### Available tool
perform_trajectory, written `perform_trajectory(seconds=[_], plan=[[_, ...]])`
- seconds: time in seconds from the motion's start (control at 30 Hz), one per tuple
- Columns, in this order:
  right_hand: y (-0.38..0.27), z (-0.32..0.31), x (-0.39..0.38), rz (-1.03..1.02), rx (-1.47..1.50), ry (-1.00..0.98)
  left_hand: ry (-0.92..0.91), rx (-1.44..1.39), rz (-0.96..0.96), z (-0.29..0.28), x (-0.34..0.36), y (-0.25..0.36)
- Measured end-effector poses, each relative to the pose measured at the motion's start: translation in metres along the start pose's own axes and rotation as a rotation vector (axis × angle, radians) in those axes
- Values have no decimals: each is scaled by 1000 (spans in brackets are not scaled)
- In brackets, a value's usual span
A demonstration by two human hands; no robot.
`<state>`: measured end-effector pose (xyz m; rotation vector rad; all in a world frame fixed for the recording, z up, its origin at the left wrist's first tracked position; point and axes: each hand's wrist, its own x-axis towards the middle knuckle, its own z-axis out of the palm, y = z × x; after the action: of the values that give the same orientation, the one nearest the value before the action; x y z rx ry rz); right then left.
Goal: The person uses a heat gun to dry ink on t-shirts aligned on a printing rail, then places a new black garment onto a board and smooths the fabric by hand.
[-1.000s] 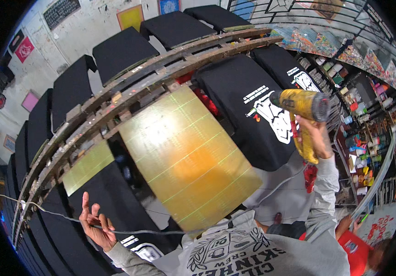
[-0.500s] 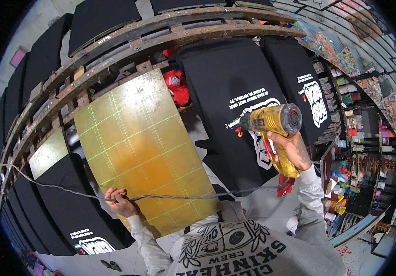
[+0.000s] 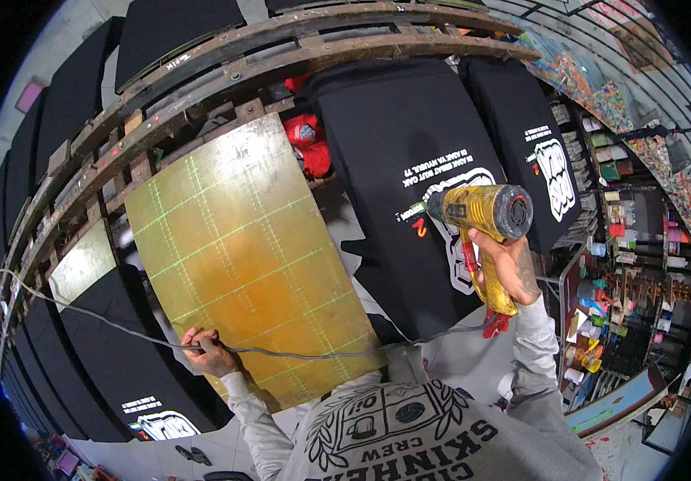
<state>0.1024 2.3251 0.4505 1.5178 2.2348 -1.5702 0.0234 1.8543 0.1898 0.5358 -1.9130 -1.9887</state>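
Observation:
My right hand (image 3: 499, 268) grips a yellow heat gun (image 3: 486, 210), its nozzle over the white print (image 3: 464, 240) on a black shirt (image 3: 385, 120) stretched on a board at centre right. My left hand (image 3: 209, 350) is closed around a grey cable (image 3: 121, 325) at the lower left of a bare yellowish board with green grid lines (image 3: 225, 240). The cable runs across that board toward the heat gun. A red cloth (image 3: 496, 322) is just below the gun.
More boards with black shirts (image 3: 64, 361) line both sides, some printed. A curved wooden rail (image 3: 237, 72) crosses behind. Red fabric (image 3: 312, 148) sits between boards. Shelves of paint containers (image 3: 618, 240) and a metal grille (image 3: 666, 48) are on the right.
The view has shifted since a second ago. My left hand has moved from spread fingers to closing on the cable. The heat gun has come down slightly over the print.

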Motion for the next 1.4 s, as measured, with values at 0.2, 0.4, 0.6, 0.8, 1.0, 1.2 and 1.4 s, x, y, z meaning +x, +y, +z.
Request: perform_trajectory(seconds=[0.2,0.4,0.6,0.8,1.0,1.2,1.4], plan=[[11,-2,5,-70,69,-14,6,-28,-1,-6,2,-6],[15,-4,8,-34,47,-8,-19,-34,20,-8,3,-8],[11,0,10,-59,31,-10,-17,-23,14,-10,3,-9],[3,5,10,-49,-12,-34,-17,-24,11,-12,4,-13],[7,11,15,-62,23,-60,-7,-65,-2,-12,4,-14],[4,11,13,-118,-19,-119,-12,-34,0,-13,4,-12],[9,10,13,-159,-20,-130,-14,-56,20,-11,4,-11]])
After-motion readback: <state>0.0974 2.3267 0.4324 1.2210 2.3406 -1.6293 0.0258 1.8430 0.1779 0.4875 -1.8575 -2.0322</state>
